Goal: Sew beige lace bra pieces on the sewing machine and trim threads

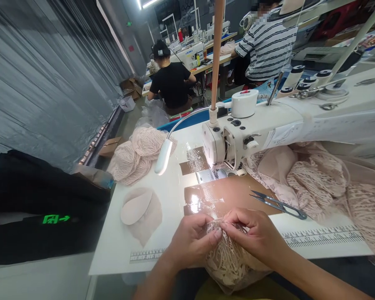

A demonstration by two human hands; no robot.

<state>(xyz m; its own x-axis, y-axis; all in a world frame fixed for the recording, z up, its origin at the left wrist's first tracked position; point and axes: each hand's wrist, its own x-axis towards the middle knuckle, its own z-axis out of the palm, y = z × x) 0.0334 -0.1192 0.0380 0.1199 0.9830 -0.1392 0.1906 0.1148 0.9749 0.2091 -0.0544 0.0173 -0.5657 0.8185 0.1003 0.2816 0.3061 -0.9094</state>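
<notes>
Both hands down at the near edge of the white table (pixel 118 246), bunched around a wad of pinkish lace (pixel 228 258). Left hand (pixel 190 241) curled around the lace from the left side, thumb pressed over the top, fingers closed on it. Right hand (pixel 258 235) coming in from the right, thumb and forefinger pinched tight on the top edge of the same piece, right where the left thumb sits, so the fingertips of both hands nearly meet. Most of the lace hanging below the fingers and spilling off the table edge toward the lap; only the top bit poking up between the fingertips.

Just beyond the right hand, lying flat on the brown patch of the table: small thread snips (pixel 279 204), untouched. Further back, a white sewing machine (pixel 237 137) with its lamp (pixel 164 156) lit over the needle area. Pile of the same pink lace (pixel 318 179) heaped to the right under the machine arm, another pile (pixel 137 154) at the far left corner. Two oval cup pads (pixel 137 208) on the left part of the table, well apart from the hands. Printed ruler strip (pixel 321 235) along the front edge.

In the background, two other people seated at their own machines, one in a black shirt (pixel 171 83), one in a striped shirt (pixel 267 48).
</notes>
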